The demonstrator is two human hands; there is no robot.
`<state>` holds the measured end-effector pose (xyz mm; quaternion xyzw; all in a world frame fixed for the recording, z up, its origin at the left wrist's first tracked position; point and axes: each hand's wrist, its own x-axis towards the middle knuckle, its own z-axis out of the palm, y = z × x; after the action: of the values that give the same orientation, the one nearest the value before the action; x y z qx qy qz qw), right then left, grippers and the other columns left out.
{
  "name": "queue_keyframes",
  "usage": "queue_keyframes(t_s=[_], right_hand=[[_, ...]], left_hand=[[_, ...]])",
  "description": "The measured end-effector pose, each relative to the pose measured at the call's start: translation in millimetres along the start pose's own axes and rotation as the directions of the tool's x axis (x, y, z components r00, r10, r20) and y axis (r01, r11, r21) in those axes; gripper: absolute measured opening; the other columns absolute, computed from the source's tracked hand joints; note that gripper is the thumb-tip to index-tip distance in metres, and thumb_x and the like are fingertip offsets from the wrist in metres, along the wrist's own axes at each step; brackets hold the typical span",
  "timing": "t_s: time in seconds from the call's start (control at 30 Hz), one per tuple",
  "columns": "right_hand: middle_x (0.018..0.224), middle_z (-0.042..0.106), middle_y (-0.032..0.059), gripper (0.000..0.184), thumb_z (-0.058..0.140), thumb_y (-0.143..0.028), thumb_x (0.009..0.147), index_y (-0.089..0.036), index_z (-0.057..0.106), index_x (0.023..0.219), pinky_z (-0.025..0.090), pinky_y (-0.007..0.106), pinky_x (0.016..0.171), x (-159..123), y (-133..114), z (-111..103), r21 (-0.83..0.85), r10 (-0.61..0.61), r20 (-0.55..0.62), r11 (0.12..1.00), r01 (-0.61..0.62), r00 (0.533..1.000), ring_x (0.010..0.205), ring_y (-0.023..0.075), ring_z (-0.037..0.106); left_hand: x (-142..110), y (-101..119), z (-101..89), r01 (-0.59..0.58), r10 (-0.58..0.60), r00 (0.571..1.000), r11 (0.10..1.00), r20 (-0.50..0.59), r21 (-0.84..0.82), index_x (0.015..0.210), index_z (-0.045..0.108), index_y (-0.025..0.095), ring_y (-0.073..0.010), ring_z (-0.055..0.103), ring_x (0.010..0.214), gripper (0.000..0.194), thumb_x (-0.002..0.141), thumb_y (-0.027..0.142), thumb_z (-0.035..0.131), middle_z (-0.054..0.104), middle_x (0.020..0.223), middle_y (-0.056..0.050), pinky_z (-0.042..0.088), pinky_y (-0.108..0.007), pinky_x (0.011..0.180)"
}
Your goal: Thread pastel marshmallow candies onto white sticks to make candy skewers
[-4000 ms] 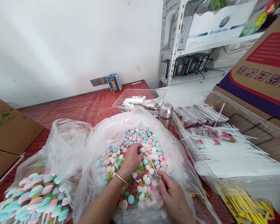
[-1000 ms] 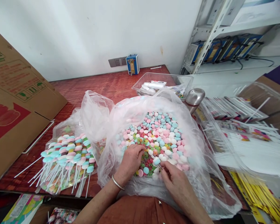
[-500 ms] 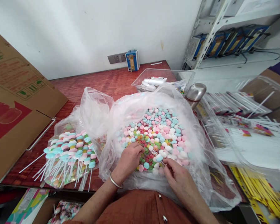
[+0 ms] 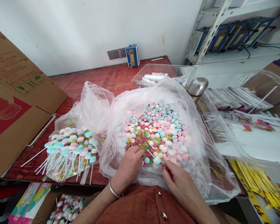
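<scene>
My right hand (image 4: 175, 175) pinches a white lollipop stick (image 4: 151, 153) that points up and left over the sweets. A blue-and-white marshmallow candy (image 4: 157, 161) is threaded on it close to my fingertips, and the far end of the stick is bare. My left hand (image 4: 131, 161), with a bracelet at the wrist, has its fingers curled together by the small coloured ring candies (image 4: 143, 138); whatever they hold is hidden. Both hands are inside the mouth of a large clear plastic bag (image 4: 121, 109) full of pink, white and blue marshmallow candies (image 4: 162, 113).
Finished-looking candy skewers (image 4: 70, 143) lie on a smaller bag at left, beside a cardboard box (image 4: 21, 93). Behind are a clear tub (image 4: 140, 73) and a steel flask (image 4: 198, 87). A clear bin of sticks and packaging (image 4: 240, 149) stands at right.
The view has shifted slightly. Both hands stay close together over the candies, and the stick's far end now shows bare beyond the blue-and-white marshmallow candy.
</scene>
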<state>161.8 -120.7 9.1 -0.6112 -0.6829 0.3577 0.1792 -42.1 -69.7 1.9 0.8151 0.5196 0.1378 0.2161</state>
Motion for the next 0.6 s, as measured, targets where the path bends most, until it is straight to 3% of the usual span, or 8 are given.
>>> queue_keyframes(t_s=[0.2, 0.33, 0.47, 0.6], right_hand=[[0.089, 0.070, 0.0051, 0.024, 0.035, -0.019, 0.093, -0.021, 0.060, 0.094, 0.043, 0.030, 0.071, -9, -2, 9, -0.078, 0.021, 0.048, 0.997, -0.017, 0.999, 0.083, 0.0222, 0.067], [0.090, 0.071, 0.0057, 0.022, 0.038, -0.015, 0.094, -0.020, 0.060, 0.093, 0.041, 0.029, 0.069, -9, -8, 13, -0.215, 0.060, 0.070, 0.976, -0.043, 0.996, 0.085, 0.0233, 0.069], [0.090, 0.071, 0.0059, 0.022, 0.040, -0.013, 0.095, -0.020, 0.061, 0.092, 0.040, 0.029, 0.065, -6, -15, 12, -0.338, 0.082, 0.085, 0.940, -0.049, 0.993, 0.082, 0.0241, 0.070], [0.092, 0.071, 0.0053, 0.022, 0.039, -0.015, 0.095, -0.020, 0.061, 0.093, 0.041, 0.029, 0.067, -7, -16, 9, -0.269, 0.061, 0.050, 0.962, -0.045, 0.997, 0.084, 0.0233, 0.070]], left_hand=[[-3, -3, 4.2, 0.087, -0.097, 0.993, 0.988, -0.072, -0.131, 0.091, 0.061, 0.017, -0.0189, 0.058, 0.088, 0.012, 0.088, 0.008, 0.053, 0.063, 0.091, -0.004, 0.046, -0.032, 0.079], [2, -6, 2.5, 0.076, -0.080, 0.997, 0.987, -0.022, -0.142, 0.104, 0.064, 0.018, -0.0194, 0.059, 0.091, 0.022, 0.086, 0.008, 0.055, 0.063, 0.098, -0.006, 0.046, -0.032, 0.082], [5, -6, 0.0, 0.076, -0.074, 0.997, 0.986, 0.015, -0.147, 0.090, 0.067, 0.018, -0.0197, 0.060, 0.089, 0.015, 0.086, 0.010, 0.054, 0.063, 0.094, -0.006, 0.046, -0.032, 0.079], [7, -6, -1.7, 0.153, -0.171, 0.984, 0.951, -0.044, -0.271, 0.084, 0.064, 0.018, -0.0193, 0.062, 0.082, 0.006, 0.085, 0.017, 0.057, 0.066, 0.085, -0.004, 0.046, -0.032, 0.076]])
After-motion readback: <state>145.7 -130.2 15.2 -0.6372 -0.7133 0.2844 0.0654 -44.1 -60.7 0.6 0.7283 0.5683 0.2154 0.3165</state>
